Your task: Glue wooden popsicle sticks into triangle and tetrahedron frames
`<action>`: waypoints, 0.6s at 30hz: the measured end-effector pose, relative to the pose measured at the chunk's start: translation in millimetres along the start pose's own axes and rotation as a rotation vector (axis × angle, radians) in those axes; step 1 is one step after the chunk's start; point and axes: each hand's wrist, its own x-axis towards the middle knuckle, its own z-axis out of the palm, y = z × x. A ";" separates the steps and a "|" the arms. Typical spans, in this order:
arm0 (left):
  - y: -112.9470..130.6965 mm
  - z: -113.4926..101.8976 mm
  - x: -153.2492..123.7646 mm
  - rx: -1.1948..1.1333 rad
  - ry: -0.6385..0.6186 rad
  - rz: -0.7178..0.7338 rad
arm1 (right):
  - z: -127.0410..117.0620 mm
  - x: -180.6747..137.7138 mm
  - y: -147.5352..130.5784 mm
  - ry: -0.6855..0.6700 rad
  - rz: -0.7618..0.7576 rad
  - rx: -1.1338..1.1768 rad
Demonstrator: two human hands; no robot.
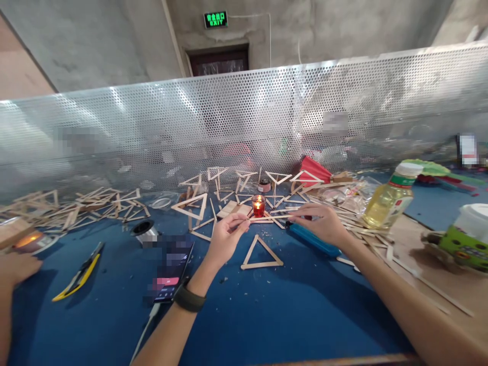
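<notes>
Both hands are pinching one thin pale wooden craft stick (pixel 263 217) by its ends, the left hand (pixel 225 239) closing thumb and fingertips on the near end, the right hand (pixel 319 222) gripping the far end, so its middle is hanging just over the small red glass candle holder (pixel 258 206), in which a flame is burning. Just below the hands a finished flat wooden stick triangle (pixel 262 253) is lying on the blue table covering (pixel 267 315); many more triangles (pixel 190 206) are standing beyond the hands, while loose sticks (pixel 354 213) are waiting to the right, so the work looks well under way. Right of the right hand a clear plastic bottle (pixel 389 201) is holding yellow oil, roughly half full. A blue lighter (pixel 312 240) is lying under the right hand.
</notes>
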 end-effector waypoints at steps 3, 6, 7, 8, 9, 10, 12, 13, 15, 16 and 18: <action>-2.7 -0.3 -0.7 0.020 0.000 0.019 | -3.4 -0.3 1.5 0.007 -0.023 0.007; -6.4 -0.1 -2.0 0.124 0.010 0.082 | -3.9 -1.0 -1.5 -0.059 -0.023 -0.013; -7.6 0.2 -2.7 0.183 0.009 0.112 | -2.7 -1.7 -3.9 -0.107 -0.013 -0.025; -8.6 0.8 -3.6 0.248 0.000 0.142 | -0.5 -2.6 -7.0 -0.167 -0.003 -0.038; -9.5 1.6 -4.5 0.312 -0.015 0.168 | 2.3 -3.8 -10.6 -0.237 0.003 -0.052; -10.3 2.8 -5.5 0.371 -0.036 0.187 | 5.5 -5.0 -14.5 -0.314 0.004 -0.065; -12.0 6.0 -7.3 0.459 -0.086 0.199 | 9.9 -7.1 -21.5 -0.462 -0.006 -0.088; -12.8 7.7 -8.0 0.488 -0.106 0.196 | 9.6 -7.4 -23.9 -0.518 -0.012 -0.099; -14.3 10.7 -9.0 0.524 -0.124 0.189 | 0.5 -6.0 -25.2 -0.559 -0.005 -0.123; -14.8 11.8 -9.3 0.533 -0.123 0.191 | -8.8 -4.3 -24.0 -0.537 0.010 -0.134; -15.4 13.2 -9.3 0.537 -0.116 0.205 | -34.1 0.7 -17.7 -0.418 0.061 -0.136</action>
